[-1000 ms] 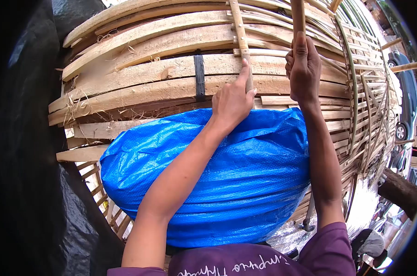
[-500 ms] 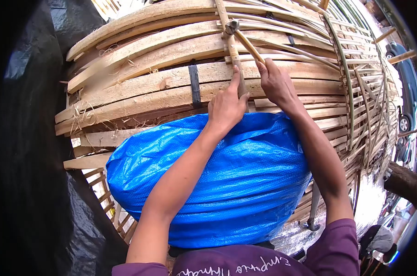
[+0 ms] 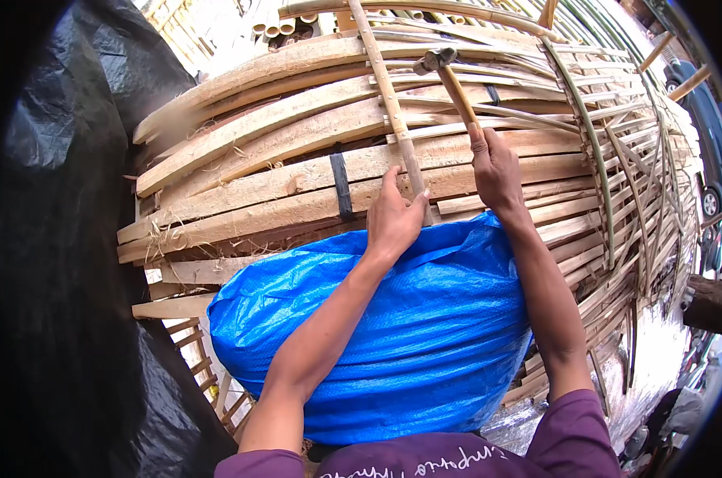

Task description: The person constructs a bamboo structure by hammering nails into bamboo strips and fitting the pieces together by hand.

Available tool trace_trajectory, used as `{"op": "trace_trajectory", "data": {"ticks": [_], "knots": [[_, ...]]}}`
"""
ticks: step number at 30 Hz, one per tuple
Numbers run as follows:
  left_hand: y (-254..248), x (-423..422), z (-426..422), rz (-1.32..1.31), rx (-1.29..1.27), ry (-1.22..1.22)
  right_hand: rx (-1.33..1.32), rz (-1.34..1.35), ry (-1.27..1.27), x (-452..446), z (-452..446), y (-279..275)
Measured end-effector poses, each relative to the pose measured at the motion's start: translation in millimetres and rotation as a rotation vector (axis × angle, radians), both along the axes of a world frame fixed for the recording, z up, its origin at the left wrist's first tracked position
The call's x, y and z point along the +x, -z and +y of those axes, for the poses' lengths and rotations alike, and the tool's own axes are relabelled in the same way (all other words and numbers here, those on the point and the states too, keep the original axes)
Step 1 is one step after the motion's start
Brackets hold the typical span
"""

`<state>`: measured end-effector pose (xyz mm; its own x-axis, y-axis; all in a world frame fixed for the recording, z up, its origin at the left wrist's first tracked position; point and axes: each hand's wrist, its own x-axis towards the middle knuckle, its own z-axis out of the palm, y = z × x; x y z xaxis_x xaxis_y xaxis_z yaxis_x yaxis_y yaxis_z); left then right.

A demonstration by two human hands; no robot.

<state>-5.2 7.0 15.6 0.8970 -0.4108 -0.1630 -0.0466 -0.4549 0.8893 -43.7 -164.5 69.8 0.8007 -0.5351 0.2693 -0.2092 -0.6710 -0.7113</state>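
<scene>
My right hand (image 3: 498,171) is closed round the wooden handle of a hammer (image 3: 458,94). The hammer's metal head is raised, a little to the right of a slim wooden pole (image 3: 388,89). This pole lies crosswise over several long, rough wooden beams (image 3: 297,185). My left hand (image 3: 394,218) is at the pole's near end, its thumb against the pole and its index finger raised on the left side. The other fingers are partly hidden. Below both hands, a bulging blue tarpaulin (image 3: 393,334) lies between my body and the beams.
Black plastic sheeting (image 3: 66,279) hangs along the left. A lattice of thin split strips (image 3: 616,159) spreads to the right, with a parked vehicle (image 3: 700,135) beyond. Cut bamboo tubes (image 3: 275,30) lie at the top. A dark strap (image 3: 341,185) wraps the beams.
The hammer head has lifted off the pole and moved to the right. My left index finger has come away from the pole. The whole view has shifted slightly.
</scene>
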Motion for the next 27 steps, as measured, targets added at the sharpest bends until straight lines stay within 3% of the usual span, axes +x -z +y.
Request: {"op": "trace_trajectory", "data": {"ticks": [9, 11, 15, 17, 19, 23, 24, 27], "knots": [[15.1, 10.9, -3.3, 0.139, 0.055, 0.078, -0.135, 0.007, -0.028, 5.5, -1.7, 2.1], [27.2, 9.1, -3.8, 0.227, -0.106, 0.060, -0.022, -0.203, -0.019, 7.6, 1.9, -12.7], [8.4, 3.8, -0.9, 0.209, -0.083, 0.059, 0.081, -0.380, -0.006, 20.3, -1.4, -4.3], [4.7, 3.5, -2.5, 0.183, -0.021, 0.089, -0.111, -0.196, 0.040, 18.7, -5.8, 7.1], [12.6, 3.2, -5.6, 0.186, -0.031, 0.085, -0.304, 0.184, 0.048, 18.8, -13.1, 20.2], [16.7, 3.0, -2.7, 0.107, -0.034, 0.101, -0.153, 0.106, 0.028, 18.8, -6.9, 2.7], [17.2, 3.6, -4.2, 0.227, -0.085, 0.088, -0.134, 0.032, 0.018, 16.7, -3.3, -3.0], [15.6, 3.9, -2.5, 0.212, -0.094, 0.120, -0.057, -0.137, 0.006, 15.9, 6.7, -16.5]]}}
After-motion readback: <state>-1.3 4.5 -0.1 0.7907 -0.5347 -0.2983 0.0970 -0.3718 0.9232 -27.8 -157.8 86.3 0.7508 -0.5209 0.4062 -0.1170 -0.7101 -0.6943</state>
